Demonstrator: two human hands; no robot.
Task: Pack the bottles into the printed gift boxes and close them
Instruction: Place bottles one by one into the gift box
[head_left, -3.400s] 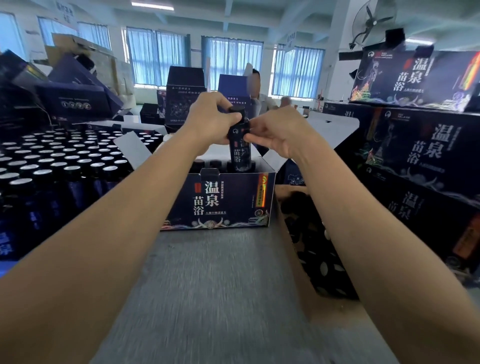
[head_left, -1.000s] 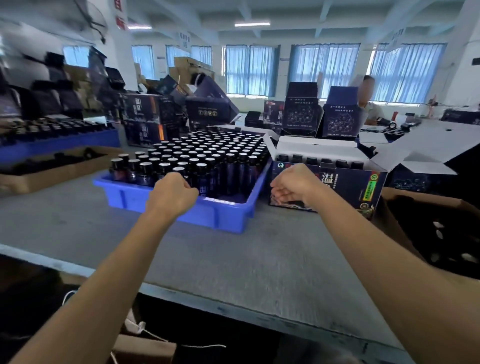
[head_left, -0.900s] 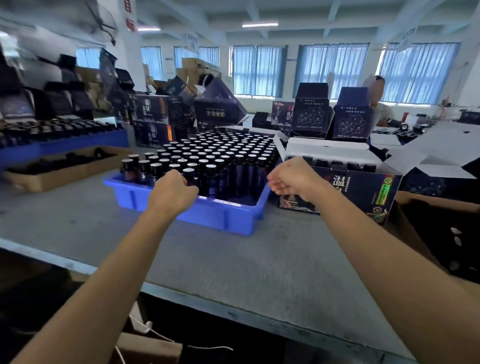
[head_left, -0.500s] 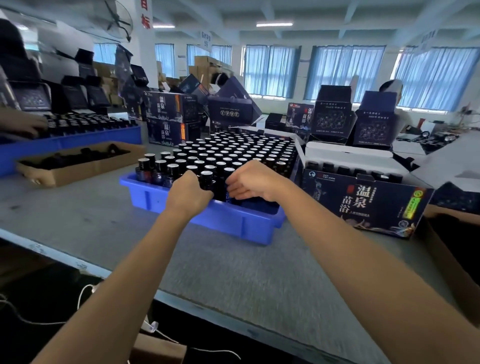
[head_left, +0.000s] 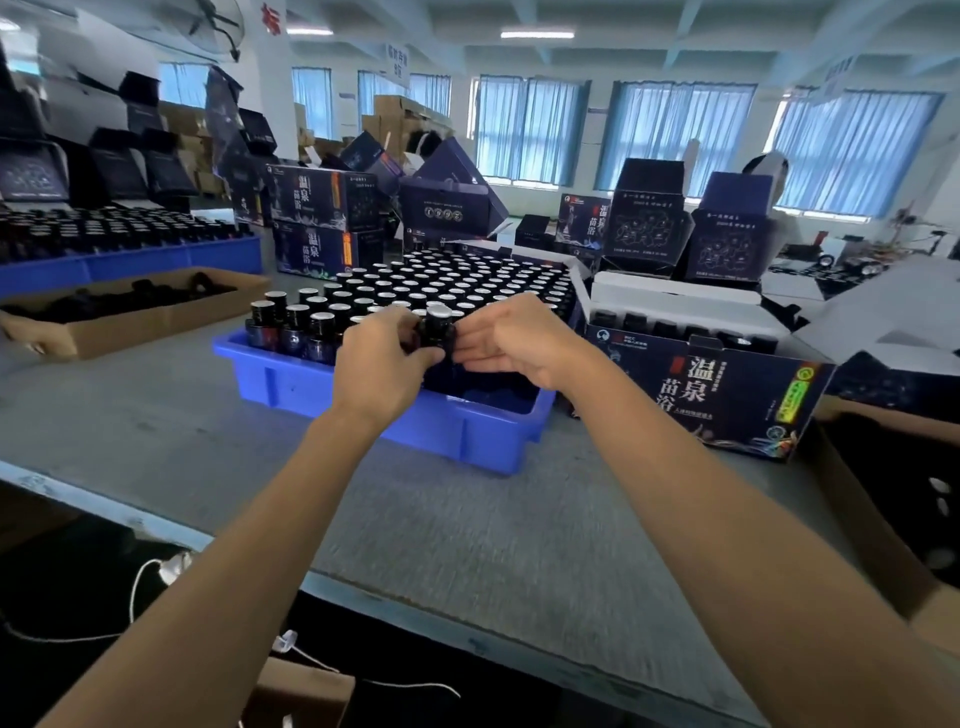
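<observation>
- Head view, middle of the frame: shows the left hand (head_left: 387, 358) and the right hand (head_left: 514, 343) meeting on one dark bottle (head_left: 439, 325) above the near part of the blue crate (head_left: 311, 387).
- Left hand: wraps curled fingers round the bottle's left side, thumb hidden behind it.
- Right hand: appears to pinch the bottle's right side between fingertips and thumb; blur hides the exact contact.
- Bottle: stands upright, long axis vertical, silver cap on top, raised a little above the caps of the other bottles (head_left: 467, 280) packed in the crate.
- Lies directly between the two grips, touching both, so neither hand needs to reach further.
- Gift box (head_left: 727, 395): sits open at the right of the frame, just beside the crate on the grey table (head_left: 467, 530), flaps up, with a row of bottles (head_left: 675, 330) already inside along its near edge.
- Coming move, as a judgement: turns on the box lying to the right of the grip, on the right hand's side; calls for carrying the bottle rightward, kept upright, to a free slot.
- Cannot tell from here which slots are free.
- Upper left of the frame: more crates and a cardboard tray (head_left: 130, 322), well apart from the hands.
</observation>
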